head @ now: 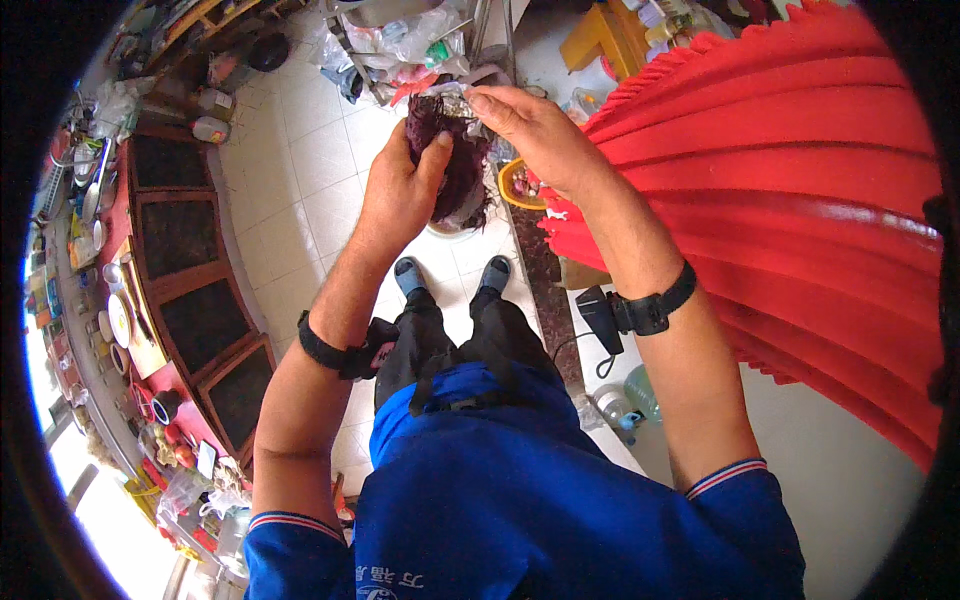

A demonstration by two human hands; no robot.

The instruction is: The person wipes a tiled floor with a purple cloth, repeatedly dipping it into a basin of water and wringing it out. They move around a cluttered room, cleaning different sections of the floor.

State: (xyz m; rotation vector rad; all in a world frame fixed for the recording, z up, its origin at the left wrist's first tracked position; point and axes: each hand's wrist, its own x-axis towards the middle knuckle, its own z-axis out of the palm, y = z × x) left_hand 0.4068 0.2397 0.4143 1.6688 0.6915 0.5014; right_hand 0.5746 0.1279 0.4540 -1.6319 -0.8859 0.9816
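My left hand (405,176) grips a dark purple, shaggy bundle of strands (459,169), with the thumb on its near side; from here I cannot tell whether it is a mop head or some leafy stuff. A round, pale rim, perhaps a bowl (454,226), shows just below the bundle. To the right, my right hand (529,131) is raised beside the bundle's top with its fingers pointing left. Something thin and pale is near its fingertips, too unclear to name. Both wrists wear black straps.
A red pleated curtain (780,187) hangs close on the right. Beside it is a yellow basket (523,196) with small items. Plastic bags (405,37) cover a metal-legged stand ahead. A long cabinet (187,240) with dishes on top runs along the left. Bottles (615,401) stand at lower right.
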